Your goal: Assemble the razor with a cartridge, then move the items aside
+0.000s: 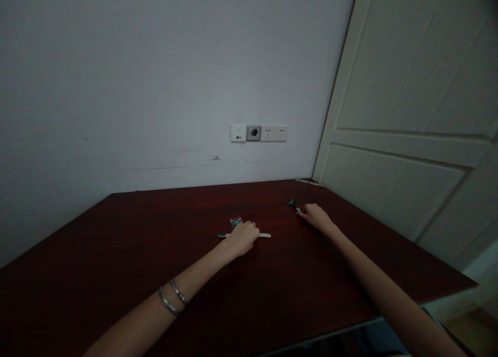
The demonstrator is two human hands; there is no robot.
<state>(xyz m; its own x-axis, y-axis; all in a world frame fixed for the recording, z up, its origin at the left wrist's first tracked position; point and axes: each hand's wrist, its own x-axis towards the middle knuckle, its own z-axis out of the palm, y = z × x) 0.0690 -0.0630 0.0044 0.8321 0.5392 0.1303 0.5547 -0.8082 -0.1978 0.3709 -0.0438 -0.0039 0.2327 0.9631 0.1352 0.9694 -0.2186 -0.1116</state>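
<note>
My left hand [244,237] is closed over the middle of a slim white toothbrush [265,235], which lies crosswise at table height. Its dark head end shows to the left of my fingers, and the plain white end sticks out to the right. Just behind that hand is a small clear pack [235,222] with dark and reddish parts, too small to make out. Farther right, my right hand [314,215] is closed on the handle of a razor [294,206]. The razor's dark head points away and to the left. Its grip is partly hidden by my fingers.
The dark red tabletop [155,232] reaches back to a pale wall. Sockets [273,133] and a grey plate with a black plug [254,133] are on that wall. A white panelled door [400,154] stands along the right edge. A thin flat strip [310,182] lies at the back right corner.
</note>
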